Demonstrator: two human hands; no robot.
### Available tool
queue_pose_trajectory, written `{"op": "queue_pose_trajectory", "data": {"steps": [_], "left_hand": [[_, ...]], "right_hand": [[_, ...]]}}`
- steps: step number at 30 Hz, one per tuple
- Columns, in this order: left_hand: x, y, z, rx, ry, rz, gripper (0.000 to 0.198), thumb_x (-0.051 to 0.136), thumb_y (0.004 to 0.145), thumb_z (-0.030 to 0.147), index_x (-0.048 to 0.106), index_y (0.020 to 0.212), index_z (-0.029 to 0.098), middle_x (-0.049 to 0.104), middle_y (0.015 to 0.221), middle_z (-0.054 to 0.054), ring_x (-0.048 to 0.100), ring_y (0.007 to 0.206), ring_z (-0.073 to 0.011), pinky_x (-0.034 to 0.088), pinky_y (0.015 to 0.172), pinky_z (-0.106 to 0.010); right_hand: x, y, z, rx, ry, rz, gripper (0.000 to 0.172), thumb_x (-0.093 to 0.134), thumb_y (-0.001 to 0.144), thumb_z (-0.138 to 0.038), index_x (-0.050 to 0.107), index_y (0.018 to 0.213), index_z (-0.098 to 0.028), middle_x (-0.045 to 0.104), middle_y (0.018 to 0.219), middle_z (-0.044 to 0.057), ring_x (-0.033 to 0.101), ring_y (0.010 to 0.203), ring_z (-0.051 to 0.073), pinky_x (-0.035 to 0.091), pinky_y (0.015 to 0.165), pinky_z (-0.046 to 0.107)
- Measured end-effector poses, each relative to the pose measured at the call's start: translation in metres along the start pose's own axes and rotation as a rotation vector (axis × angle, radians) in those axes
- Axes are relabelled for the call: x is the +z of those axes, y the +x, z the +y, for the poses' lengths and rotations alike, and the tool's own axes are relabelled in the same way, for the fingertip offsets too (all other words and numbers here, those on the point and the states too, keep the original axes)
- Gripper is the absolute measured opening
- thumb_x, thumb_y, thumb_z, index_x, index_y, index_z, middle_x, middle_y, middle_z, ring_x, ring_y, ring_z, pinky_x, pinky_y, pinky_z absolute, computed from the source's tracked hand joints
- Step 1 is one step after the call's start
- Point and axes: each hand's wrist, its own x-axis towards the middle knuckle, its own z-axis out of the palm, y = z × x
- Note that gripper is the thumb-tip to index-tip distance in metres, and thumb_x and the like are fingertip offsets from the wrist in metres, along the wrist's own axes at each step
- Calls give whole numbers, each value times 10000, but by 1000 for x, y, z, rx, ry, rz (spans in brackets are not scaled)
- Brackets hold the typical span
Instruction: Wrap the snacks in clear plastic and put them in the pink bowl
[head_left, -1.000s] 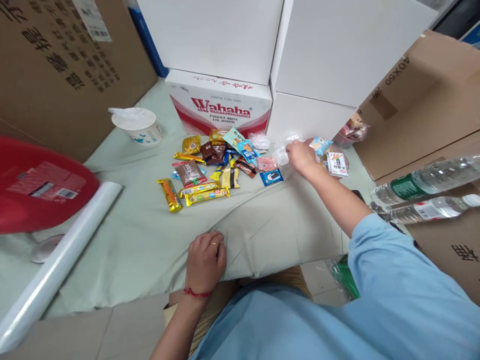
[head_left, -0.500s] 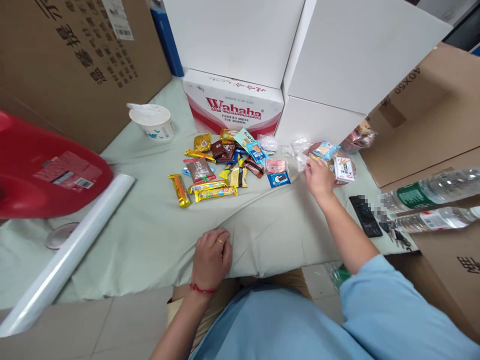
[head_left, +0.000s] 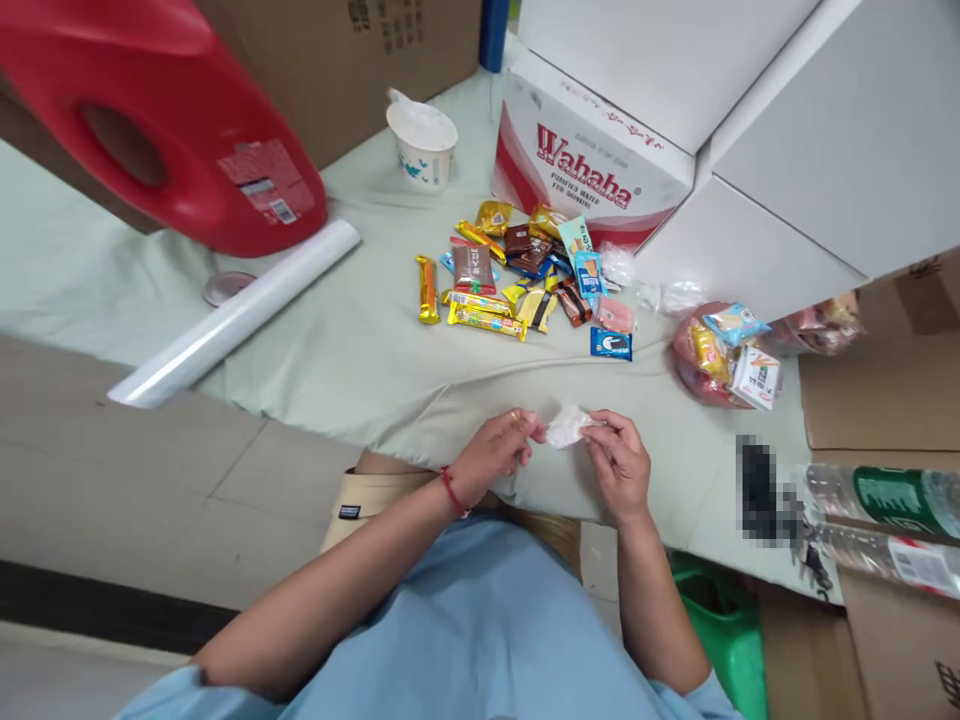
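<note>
A crumpled clear plastic bag (head_left: 568, 427) is held between my two hands just above the table's front edge. My right hand (head_left: 621, 462) pinches its right side between thumb and fingers. On the other side, my left hand (head_left: 501, 448) has its fingers curled, the tips closed on the bag's left edge. Beyond them lies a heap of wrapped snacks: yellow bars (head_left: 487, 318), a brown packet (head_left: 474, 267), a blue packet (head_left: 611, 343) and several others. To the right, a reddish round container (head_left: 686, 362) carries more snacks, among them a white packet (head_left: 755, 377).
More clear plastic (head_left: 679, 297) lies beside the Wahaha carton (head_left: 600, 170). A paper bowl (head_left: 424, 150) stands at the back. At left are a red jug (head_left: 225, 130) and a white roll (head_left: 240, 315). Bottles (head_left: 900, 497) and keys (head_left: 816, 568) lie at right.
My right hand has come back from the plastic beside the container, bringing a piece to the front edge. My left hand has lifted off the table to meet it. The view has turned.
</note>
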Motion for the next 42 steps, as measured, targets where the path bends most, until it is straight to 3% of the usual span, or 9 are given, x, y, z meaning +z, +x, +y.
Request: {"op": "queue_pose_trajectory", "data": {"steps": [3, 6, 8, 13, 18, 22, 28, 34, 42], "left_hand": [[4, 2, -4, 10, -65, 10, 447, 741, 751, 611, 601, 805, 190, 519, 616, 51, 424, 505, -72, 288, 469, -209], [2, 1, -7, 95, -46, 100, 406, 774, 736, 554, 615, 801, 186, 526, 639, 52, 443, 541, -75, 333, 515, -216], [1, -1, -9, 143, 7, 148, 364, 775, 750, 517, 638, 809, 185, 564, 672, 35, 473, 584, -88, 365, 552, -226], [3, -2, -16, 209, 101, 144, 304, 793, 753, 454, 661, 801, 184, 639, 737, 10, 549, 693, -121, 440, 673, -254], [-3, -2, -20, 170, 36, 207, 340, 798, 744, 485, 632, 806, 194, 591, 696, 36, 485, 628, -97, 402, 608, -236], [-8, -7, -17, 134, -58, 208, 385, 805, 738, 500, 583, 823, 198, 607, 738, 28, 484, 620, -85, 405, 596, -226], [-5, -14, -10, 62, -93, 120, 497, 682, 804, 657, 572, 971, 202, 641, 1021, -50, 586, 800, -136, 447, 573, -220], [-8, -16, -13, 136, 160, 194, 400, 760, 772, 562, 621, 817, 189, 573, 763, 15, 480, 674, -103, 409, 588, -215], [-16, -18, -9, 54, -218, 171, 431, 854, 689, 508, 592, 804, 185, 621, 880, 12, 589, 794, -112, 541, 769, -276]], "right_hand": [[6, 9, -4, -52, 6, -126, 218, 576, 964, -290, 755, 1068, -359, 630, 1272, 83, 662, 868, 232, 576, 835, 472], [8, 11, -10, 15, 26, -51, 204, 592, 963, -346, 727, 1115, -343, 597, 1316, 95, 656, 970, 255, 577, 830, 457], [10, 9, -16, 113, 117, 0, 181, 588, 972, -386, 715, 1085, -324, 632, 1187, 88, 648, 962, 249, 570, 747, 397], [23, 4, -29, 256, 357, -183, 175, 722, 889, -437, 701, 916, -266, 639, 901, 23, 610, 801, 180, 488, 633, 280], [22, 4, -24, 376, 570, -121, 270, 772, 835, -463, 650, 781, -228, 611, 790, -11, 529, 655, 132, 448, 609, 265], [12, -2, -16, 432, 672, -128, 274, 793, 822, -436, 646, 761, -212, 631, 878, -4, 517, 620, 106, 456, 623, 266], [12, -10, -18, 356, 639, -152, 244, 751, 870, -405, 639, 763, -216, 686, 988, 49, 622, 878, 176, 497, 816, 316], [17, -5, -31, 226, 551, -215, 242, 729, 895, -361, 616, 743, -209, 675, 1060, 80, 618, 925, 183, 475, 814, 306], [15, -7, -19, 431, 731, -129, 263, 805, 822, -397, 643, 736, -207, 685, 967, 34, 611, 780, 148, 477, 794, 308]]}}
